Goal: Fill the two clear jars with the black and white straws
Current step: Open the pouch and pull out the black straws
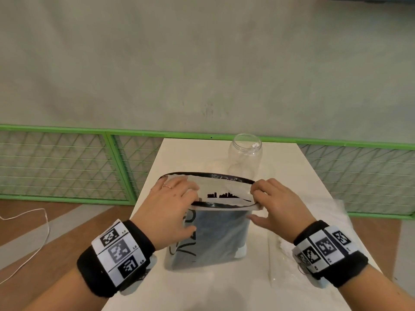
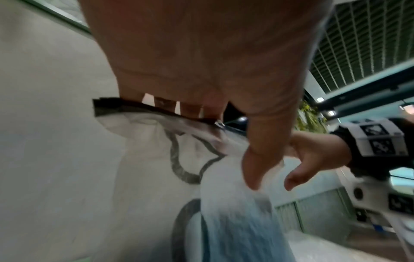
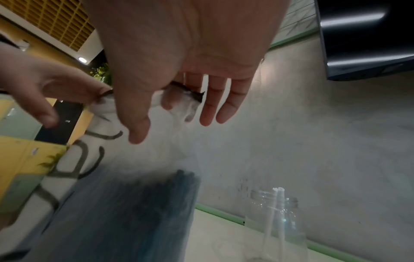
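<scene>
A grey wall [image 1: 202, 63] and a green mesh fence [image 1: 67, 167] stand beyond both hands, behind a white table [image 1: 179, 288]. Between the hands on that table stands a clear printed bag [image 1: 213, 239], packed with black straws [image 1: 221, 234] whose tips show at its open mouth. The left hand [image 1: 170, 207] pinches the bag's left rim, thumb hanging loose down the side; the right hand [image 1: 276, 203] pinches the right rim with curled fingers, and together they spread the mouth wide. Beyond the bag, past the right hand, one clear jar [image 1: 245, 157] stands upright holding a few white straws [image 3: 274, 218]. A second jar is not in view.

By this showing the job has barely begun: the black straws are all bagged, and the jar is nearly empty.
</scene>
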{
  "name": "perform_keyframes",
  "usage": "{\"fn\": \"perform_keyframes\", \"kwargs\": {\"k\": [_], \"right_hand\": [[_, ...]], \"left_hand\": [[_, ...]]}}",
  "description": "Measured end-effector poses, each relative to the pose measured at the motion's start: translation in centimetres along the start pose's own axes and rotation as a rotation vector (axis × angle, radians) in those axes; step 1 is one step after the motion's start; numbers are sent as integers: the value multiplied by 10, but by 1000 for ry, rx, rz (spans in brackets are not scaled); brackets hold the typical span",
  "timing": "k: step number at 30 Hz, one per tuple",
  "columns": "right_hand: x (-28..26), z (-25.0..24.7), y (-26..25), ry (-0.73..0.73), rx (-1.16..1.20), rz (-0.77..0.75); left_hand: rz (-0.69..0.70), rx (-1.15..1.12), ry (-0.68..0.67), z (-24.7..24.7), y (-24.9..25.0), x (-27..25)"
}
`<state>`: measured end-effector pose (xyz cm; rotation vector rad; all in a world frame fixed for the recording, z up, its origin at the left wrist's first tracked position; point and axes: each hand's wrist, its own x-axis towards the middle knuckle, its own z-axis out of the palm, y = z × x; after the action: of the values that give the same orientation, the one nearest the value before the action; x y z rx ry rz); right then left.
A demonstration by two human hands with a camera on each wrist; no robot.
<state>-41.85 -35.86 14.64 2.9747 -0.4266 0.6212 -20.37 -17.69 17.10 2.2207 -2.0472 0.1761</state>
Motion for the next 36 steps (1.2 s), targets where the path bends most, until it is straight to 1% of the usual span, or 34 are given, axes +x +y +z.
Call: {"fn": "perform_keyframes", "kwargs": {"k": [1, 3, 4, 6, 8, 9, 12, 14, 16, 18, 19, 20, 22, 23, 24, 27, 28, 30, 32, 36], "right_hand": [[-2, 2, -2, -47, -17, 3], [-6, 9, -4, -101, -69, 16], [-7, 15, -4, -81, -87, 18], [-7, 24, -4, 9, -85, 35], [-6, 29, -5, 84, -52, 67], [-7, 30, -6, 89, -35, 81], [-10, 32, -8, 25, 21, 66], [-10, 32, -7, -32, 53, 68], [-9, 29, -8, -59, 97, 85], [-10, 29, -11, -88, 198, 148], [-11, 29, -12, -106, 276, 184], [-12, 30, -12, -116, 355, 210], [-13, 32, -13, -89, 465, 229], [-14, 33, -13, -66, 501, 231], [-15, 33, -14, -48, 536, 234], [-21, 32, -17, -36, 611, 216], [-24, 31, -19, -41, 620, 209], [-29, 28, -21, -57, 678, 219], [-32, 28, -24, -43, 737, 257], [-32, 44, -28, 47, 739, 431]], "left_hand": [[-18, 36, -16, 4, 2, 0], [-42, 70, 17, 12, 5, 1], [-48, 67, 40, 15, 7, 2], [-38, 54, 45, 21, 9, 2], [-12, 27, 18, 28, 13, 1], [-6, 20, -9, 30, 15, 1], [-4, 2, -22, 37, 15, 0], [-14, -35, -23, 32, 15, 0], [-22, -55, -38, 29, 16, -1], [-36, -90, -115, 24, 17, -1], [-37, -99, -103, 20, 18, 0], [-38, -123, -61, 15, 19, 2], [-46, -142, 54, 12, 21, 9], [-40, -120, 77, 11, 22, 13], [-26, -80, 56, 13, 22, 16], [-15, -38, -154, 27, 21, 18], [-30, -46, -177, 31, 21, 16], [-38, -26, -137, 34, 21, 12], [-48, 10, -104, 33, 22, 9], [-22, 28, -102, 38, 22, 8]]}}
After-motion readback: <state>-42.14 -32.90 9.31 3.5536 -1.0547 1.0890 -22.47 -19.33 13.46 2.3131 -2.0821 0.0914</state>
